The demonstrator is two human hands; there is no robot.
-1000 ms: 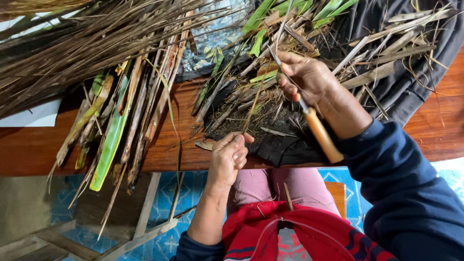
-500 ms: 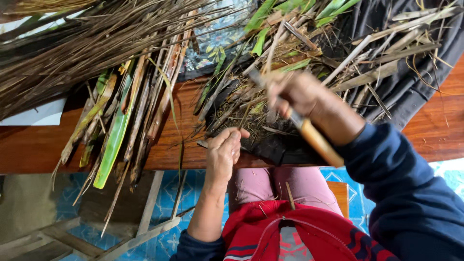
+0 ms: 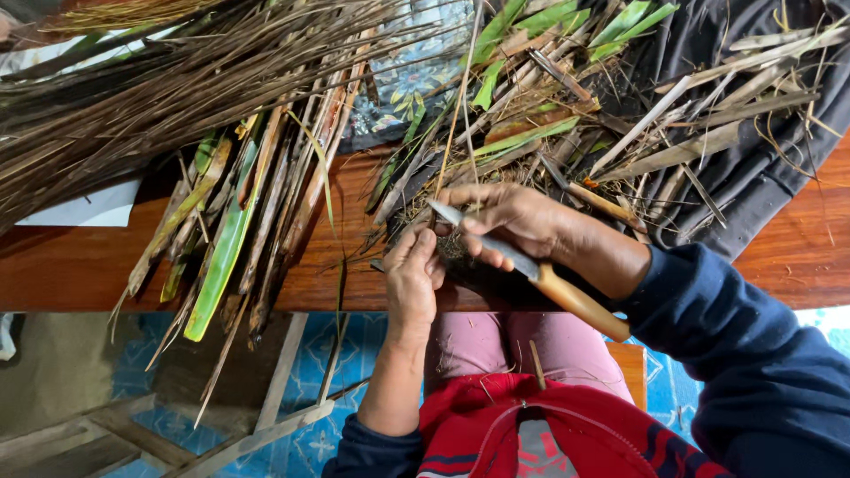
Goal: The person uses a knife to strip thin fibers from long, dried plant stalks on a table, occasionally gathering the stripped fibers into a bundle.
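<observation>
Two hands meet at the near edge of the wooden table (image 3: 71, 265), right over the lap. The right hand (image 3: 518, 221) is closed around a knife (image 3: 522, 265) with a pale wooden handle, blade pointing toward the left hand (image 3: 412, 274), whose fingers pinch a thin dry stalk (image 3: 456, 124) that runs up and away across the table. Blade tip and left fingertips sit just beside each other, on top of a dark clump of fibres at the table edge.

No packages or signs here; the only flat pale thing is a white sheet (image 3: 93, 208) near the table's left end, half buried under a sweep of long dry brown stalks (image 3: 177, 80). Beside that, a heap of green and brown leaf strips (image 3: 230, 230) hangs over the near edge. Toward the far right corner a dark cloth (image 3: 761, 168) carries a tangle of cut leaves and trimmings (image 3: 620, 115), crowding right up against the right wrist. A patterned blue cloth (image 3: 416, 62) shows at the far edge. Below the table, a wooden frame (image 3: 266, 416) on a blue patterned floor.

Against a second ago: the right hand has swung in from further right, the knife handle now lower and the blade brought down to the left fingers. The left hand has barely shifted.
</observation>
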